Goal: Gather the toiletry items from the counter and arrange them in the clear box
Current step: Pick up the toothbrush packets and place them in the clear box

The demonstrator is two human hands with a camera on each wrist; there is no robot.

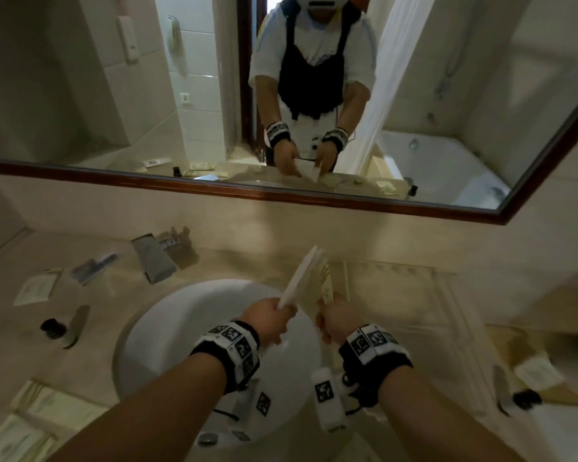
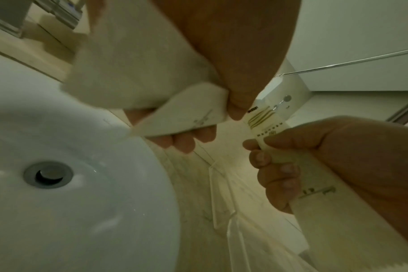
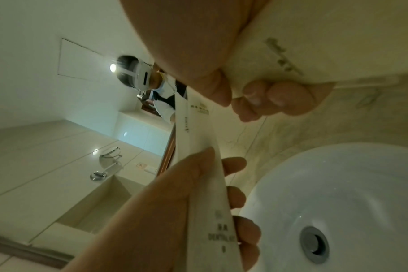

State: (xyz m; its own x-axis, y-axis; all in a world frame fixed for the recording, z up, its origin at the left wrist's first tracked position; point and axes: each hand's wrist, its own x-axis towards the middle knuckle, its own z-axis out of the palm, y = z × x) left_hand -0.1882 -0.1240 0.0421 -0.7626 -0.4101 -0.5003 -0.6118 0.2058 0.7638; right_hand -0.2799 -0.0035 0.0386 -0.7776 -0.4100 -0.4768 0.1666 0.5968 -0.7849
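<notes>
Over the right edge of the sink, my left hand (image 1: pixel 281 315) pinches a flat white dental-kit packet (image 1: pixel 301 278) that points up and away. My right hand (image 1: pixel 327 316) grips a cream packet (image 1: pixel 324 285) right beside it, and the two packets touch. In the left wrist view, the left thumb and fingers (image 2: pixel 182 141) clamp the white packet (image 2: pixel 186 114), and the right hand (image 2: pixel 275 165) curls round the cream packet (image 2: pixel 263 123). The clear box (image 1: pixel 454 315) sits on the counter just right of both hands; what it holds cannot be made out.
The white sink basin (image 1: pixel 181 328) lies under my hands, with the faucet (image 1: pixel 154 258) behind it. Flat packets (image 1: pixel 35 288) and a small black-capped bottle (image 1: pixel 52 328) lie on the left counter. More packets (image 1: pixel 40 415) sit near left. Another bottle (image 1: pixel 521 398) lies far right.
</notes>
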